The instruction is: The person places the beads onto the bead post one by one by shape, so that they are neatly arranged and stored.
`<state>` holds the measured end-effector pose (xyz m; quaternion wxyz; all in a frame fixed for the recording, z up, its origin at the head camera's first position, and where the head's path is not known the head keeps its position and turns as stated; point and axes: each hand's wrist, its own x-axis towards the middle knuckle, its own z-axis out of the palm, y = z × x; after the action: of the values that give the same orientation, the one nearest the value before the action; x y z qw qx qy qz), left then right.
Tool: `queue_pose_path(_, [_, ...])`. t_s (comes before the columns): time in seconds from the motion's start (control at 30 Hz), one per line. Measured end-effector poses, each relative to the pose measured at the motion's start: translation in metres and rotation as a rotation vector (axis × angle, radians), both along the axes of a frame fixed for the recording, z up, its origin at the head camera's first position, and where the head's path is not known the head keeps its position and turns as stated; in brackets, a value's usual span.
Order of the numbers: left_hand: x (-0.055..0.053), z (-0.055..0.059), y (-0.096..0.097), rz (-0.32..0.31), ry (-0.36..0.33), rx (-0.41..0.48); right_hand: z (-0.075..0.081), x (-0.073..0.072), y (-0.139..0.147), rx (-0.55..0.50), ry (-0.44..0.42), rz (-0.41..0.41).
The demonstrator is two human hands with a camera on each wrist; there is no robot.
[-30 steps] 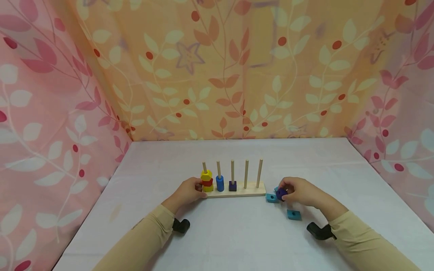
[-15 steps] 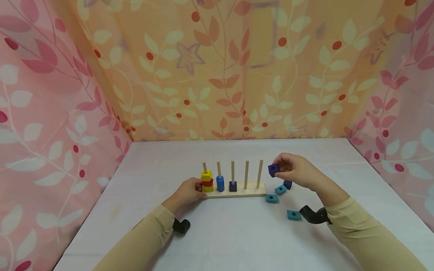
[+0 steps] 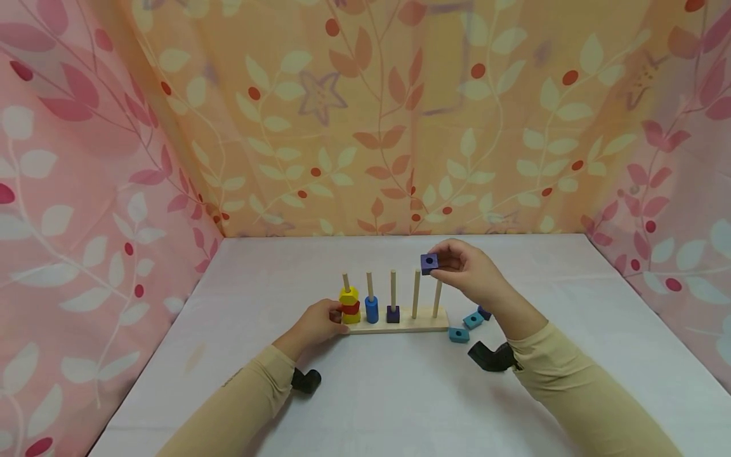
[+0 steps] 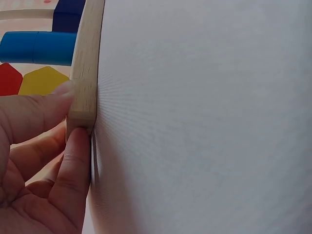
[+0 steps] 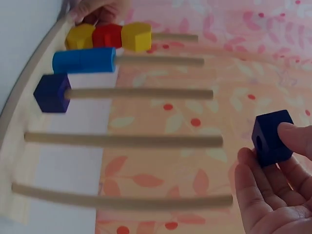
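My left hand (image 3: 314, 325) grips the left end of a wooden peg board (image 3: 424, 327), thumb and fingers around its edge in the left wrist view. Above the two right-hand pegs, my right hand (image 3: 474, 273) pinches a purple cube block (image 3: 429, 263) with a hole through it; in the right wrist view this block (image 5: 274, 136) is apart from the peg tips. On the leftmost peg sit yellow and red blocks (image 3: 349, 307). Beside them a blue cylinder stack (image 3: 372, 310) fills the second peg's lower part. The middle peg carries one purple cube (image 3: 393, 314). Two right-hand pegs are bare.
Right of the board lie two teal blocks, a near one (image 3: 459, 335) and a farther one (image 3: 473, 320), with another purple block (image 3: 484, 313) beside it. A black wrist mount (image 3: 491, 357) juts from the right sleeve. A patterned curtain (image 3: 365, 158) backs the white table (image 3: 377, 393).
My right hand picked up a purple block from the loose pile, raised it, and carried it left over the pegs. One near teal block is now hidden by the right arm. My left hand stays put.
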<state>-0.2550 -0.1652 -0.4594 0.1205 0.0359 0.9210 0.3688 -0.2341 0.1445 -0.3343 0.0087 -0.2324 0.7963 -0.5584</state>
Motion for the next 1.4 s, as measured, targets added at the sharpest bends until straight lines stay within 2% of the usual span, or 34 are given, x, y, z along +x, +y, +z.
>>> queue_pose_path(0.2, [-0.001,-0.002,0.001,0.000,0.000,0.005,-0.005,-0.002,-0.023,-0.048,0.006,-0.008])
queue_pose_path(0.6, [-0.001,-0.003,0.000,0.015,-0.004,0.011,-0.018,-0.009,-0.050,-0.052,-0.005,-0.072])
queue_pose_path(0.83, [-0.001,-0.006,-0.001,0.031,-0.016,0.034,-0.021,-0.011,-0.058,-0.035,-0.026,-0.097])
queue_pose_path(1.2, [0.003,-0.003,-0.002,0.046,-0.016,0.065,-0.028,-0.012,-0.060,-0.033,-0.061,-0.087])
queue_pose_path(1.4, [0.003,-0.003,-0.002,0.043,-0.028,0.076,-0.033,-0.012,-0.060,-0.025,-0.098,-0.115])
